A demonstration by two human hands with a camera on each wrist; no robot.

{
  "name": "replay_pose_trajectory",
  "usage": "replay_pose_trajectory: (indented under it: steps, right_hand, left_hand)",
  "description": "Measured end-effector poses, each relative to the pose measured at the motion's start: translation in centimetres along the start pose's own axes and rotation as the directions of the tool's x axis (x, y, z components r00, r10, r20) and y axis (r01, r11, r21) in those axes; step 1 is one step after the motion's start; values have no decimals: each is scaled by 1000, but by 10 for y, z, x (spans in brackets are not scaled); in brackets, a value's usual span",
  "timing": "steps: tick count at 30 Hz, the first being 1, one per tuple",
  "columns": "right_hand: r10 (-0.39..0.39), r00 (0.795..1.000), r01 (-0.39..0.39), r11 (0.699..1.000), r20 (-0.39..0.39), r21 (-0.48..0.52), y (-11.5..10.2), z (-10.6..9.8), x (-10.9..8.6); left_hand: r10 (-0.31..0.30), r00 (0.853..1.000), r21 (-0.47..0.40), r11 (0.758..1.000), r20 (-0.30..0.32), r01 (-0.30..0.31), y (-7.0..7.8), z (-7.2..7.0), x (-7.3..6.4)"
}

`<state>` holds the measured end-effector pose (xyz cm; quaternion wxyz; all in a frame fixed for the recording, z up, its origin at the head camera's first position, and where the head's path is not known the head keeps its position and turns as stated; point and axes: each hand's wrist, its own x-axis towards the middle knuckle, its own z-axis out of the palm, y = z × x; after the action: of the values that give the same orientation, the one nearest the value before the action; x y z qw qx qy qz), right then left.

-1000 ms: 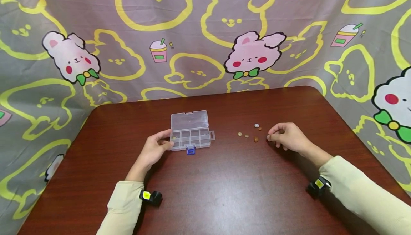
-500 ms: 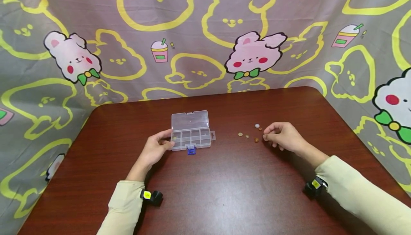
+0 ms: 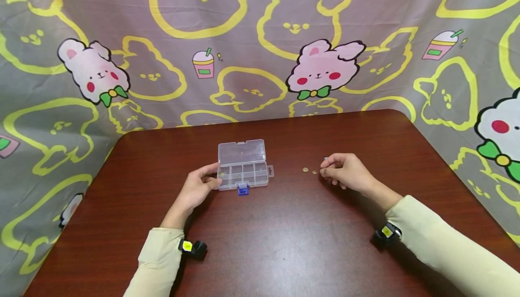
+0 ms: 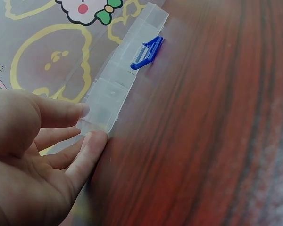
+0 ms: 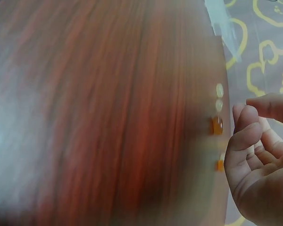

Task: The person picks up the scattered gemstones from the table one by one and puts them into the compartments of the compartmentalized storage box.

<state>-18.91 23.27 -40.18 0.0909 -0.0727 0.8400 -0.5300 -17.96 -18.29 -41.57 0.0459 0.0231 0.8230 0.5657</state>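
My left hand (image 3: 199, 186) grips the left end of a clear plastic compartment box (image 3: 255, 179), whose lid (image 3: 242, 151) stands raised. In the left wrist view, the thumb and fingers are at its corner, and the blue latch (image 4: 148, 52) hangs off the front. A small yellowish piece lies in a left compartment. My right hand (image 3: 345, 170) is over the bead-like pieces, thumb and forefinger tips pinched together on something tiny, almost wholly hidden. Two pale yellow beads (image 5: 220, 90) lie beyond the fingertips. An amber bead (image 5: 217, 125) and a smaller orange bead (image 5: 220, 165) show below them.
The pieces and the box share a dark reddish-brown table (image 3: 276, 234). A hanging tab (image 3: 271, 171) sticks out from the box's right end. A patterned curtain (image 3: 243, 30) stands behind the table and at both sides.
My right hand has moved left over the beads, so the amber, orange and white ones are now mostly covered in the head view. My left hand stays on the box.
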Motion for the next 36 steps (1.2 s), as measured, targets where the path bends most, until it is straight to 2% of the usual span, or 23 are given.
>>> replay_pose_trajectory:
  steps: [22, 36]
  right_hand:
    - [-74, 994, 70, 996, 86, 53, -24, 42, 17]
    - [-128, 985, 122, 991, 117, 56, -42, 72, 32]
  left_hand:
    - [18, 1000, -10, 1000, -4, -18, 1, 2, 1]
    - [6, 1000, -4, 1000, -10, -6, -3, 2, 1]
